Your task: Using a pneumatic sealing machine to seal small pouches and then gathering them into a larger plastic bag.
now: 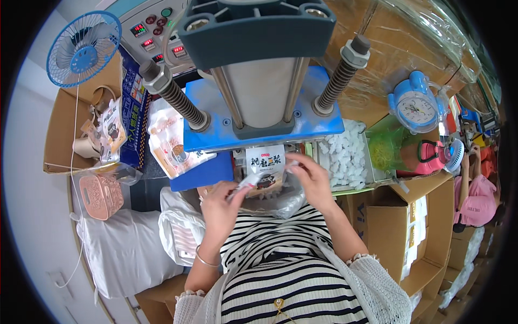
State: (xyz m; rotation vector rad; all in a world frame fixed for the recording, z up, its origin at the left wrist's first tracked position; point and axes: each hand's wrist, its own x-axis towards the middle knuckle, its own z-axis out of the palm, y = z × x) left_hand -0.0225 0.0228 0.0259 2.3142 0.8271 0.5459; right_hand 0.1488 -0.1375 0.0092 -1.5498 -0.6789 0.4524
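Observation:
A white printed pouch (265,171) stands in front of me under the blue press plate (264,139), with a dark picture on its lower part. My left hand (218,208) is closed on a small white packet with a red mark (250,183), which overlaps the pouch's lower left. At the pouch's upper right edge, my right hand (314,181) has its thumb and finger pinched together. A small whitish bit shows between them, too blurred to name. Below the pouch, between my hands, lies clear plastic (280,202).
A tray of small white packets (345,156) is on the right, with a blue alarm clock (416,105) beyond. Filled pouches (172,141) lie left of the press. A blue fan (83,51), pink basket (101,197) and cardboard boxes (431,237) surround me. Another person (477,200) is far right.

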